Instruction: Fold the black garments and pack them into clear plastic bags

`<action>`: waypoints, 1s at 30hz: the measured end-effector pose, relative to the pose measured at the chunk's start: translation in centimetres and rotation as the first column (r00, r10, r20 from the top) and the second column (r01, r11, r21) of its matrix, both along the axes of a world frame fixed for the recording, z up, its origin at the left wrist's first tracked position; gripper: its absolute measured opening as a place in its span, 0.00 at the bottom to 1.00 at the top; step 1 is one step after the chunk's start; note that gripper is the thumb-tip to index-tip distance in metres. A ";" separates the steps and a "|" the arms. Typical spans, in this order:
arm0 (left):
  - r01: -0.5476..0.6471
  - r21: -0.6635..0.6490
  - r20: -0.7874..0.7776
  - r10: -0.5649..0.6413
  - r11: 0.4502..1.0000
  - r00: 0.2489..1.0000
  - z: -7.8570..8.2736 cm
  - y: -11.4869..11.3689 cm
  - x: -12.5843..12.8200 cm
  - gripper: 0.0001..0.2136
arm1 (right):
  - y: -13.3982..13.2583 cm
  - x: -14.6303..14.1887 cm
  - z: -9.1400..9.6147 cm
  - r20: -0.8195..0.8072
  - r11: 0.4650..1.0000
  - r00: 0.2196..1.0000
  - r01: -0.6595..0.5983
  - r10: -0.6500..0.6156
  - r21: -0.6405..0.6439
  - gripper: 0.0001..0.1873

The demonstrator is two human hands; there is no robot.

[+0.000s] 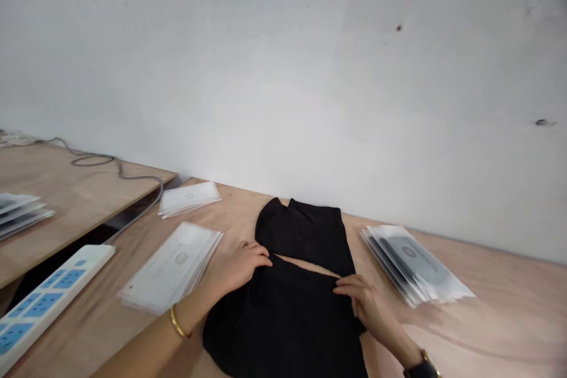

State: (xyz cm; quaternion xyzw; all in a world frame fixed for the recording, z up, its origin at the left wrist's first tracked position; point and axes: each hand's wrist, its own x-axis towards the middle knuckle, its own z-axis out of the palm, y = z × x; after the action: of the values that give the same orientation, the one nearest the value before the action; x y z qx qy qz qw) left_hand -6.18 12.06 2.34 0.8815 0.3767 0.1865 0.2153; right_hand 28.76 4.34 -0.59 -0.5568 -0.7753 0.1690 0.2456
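Pinching matte black cloth, right fingers, left hand atop

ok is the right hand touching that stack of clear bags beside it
Apart. The head view shows the wooden tabletop between the right hand and the stack of clear bags.

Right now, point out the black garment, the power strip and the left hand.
Black garment (283,331): head view, lower folded layer.
Power strip (44,304): head view, socket face.
Left hand (234,269): head view, back of the hand.
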 end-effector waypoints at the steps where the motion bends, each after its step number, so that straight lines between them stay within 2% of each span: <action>1: 0.027 0.052 -0.041 -0.025 0.998 0.999 -0.1 -0.5 -0.5 0.27 | -0.4 -0.1 0.1 0.040 1.000 0.999 -0.004 0.004 0.013 0.22; 4: 0.073 0.170 -0.112 -0.054 0.983 0.992 -0.6 -1.5 -1.0 0.33 | -0.6 -1.0 1.0 0.093 0.997 0.994 0.051 -0.056 0.054 0.23; 7: 0.150 0.168 -0.118 -0.132 0.974 0.984 -0.9 -2.0 -0.5 0.27 | 0.0 -2.6 2.4 0.140 0.997 0.987 0.082 -0.082 0.002 0.19; 9: 0.156 0.161 -0.113 -0.139 0.975 0.984 -0.3 -2.3 0.2 0.22 | 0.4 -3.5 3.2 0.180 0.994 0.980 0.094 -0.083 -0.058 0.13; 12: 0.084 0.169 -0.094 -0.069 0.982 0.993 1.6 -2.2 1.8 0.19 | 0.9 -4.0 4.1 0.169 0.993 0.984 0.069 -0.053 -0.091 0.05; 14: 0.061 0.136 -0.082 -0.050 0.989 0.995 3.0 -1.5 3.2 0.16 | 1.0 -4.0 4.7 0.082 0.994 0.997 0.024 -0.015 -0.107 0.05; 16: 0.076 0.045 -0.114 -0.070 0.996 0.991 3.9 -0.4 4.5 0.15 | 1.0 -3.6 5.2 -0.025 0.990 1.000 -0.011 0.008 -0.139 0.05; 19: 0.081 -0.084 -0.212 -0.097 0.993 0.972 3.9 1.7 5.3 0.15 | 1.0 -2.4 5.0 -0.119 0.986 0.993 -0.011 -0.008 -0.164 0.05; 21: 0.062 -0.100 -0.244 -0.084 0.993 0.966 3.4 2.7 5.0 0.10 | 1.3 -1.3 4.4 -0.139 0.988 0.990 0.018 -0.039 -0.153 0.07; 24: 0.018 -0.039 -0.214 -0.026 0.999 0.977 3.3 3.3 4.2 0.08 | 2.2 0.2 3.4 -0.120 0.990 0.987 0.097 -0.109 -0.104 0.08; 26: -0.014 0.030 -0.171 0.019 0.999 0.985 4.0 3.0 3.8 0.09 | 2.9 0.7 3.4 -0.114 0.988 0.982 0.150 -0.153 -0.039 0.06; 30: -0.015 0.171 -0.108 0.034 0.985 0.994 5.9 0.4 3.2 0.10 | 2.3 0.8 4.2 -0.123 0.974 0.973 0.206 -0.195 0.092 0.03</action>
State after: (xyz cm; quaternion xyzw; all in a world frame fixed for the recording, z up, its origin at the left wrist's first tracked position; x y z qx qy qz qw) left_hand -3.01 12.49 8.28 0.9008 0.3815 0.1716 0.1161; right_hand 29.55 6.63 3.66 -0.6083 -0.7076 0.1340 0.3338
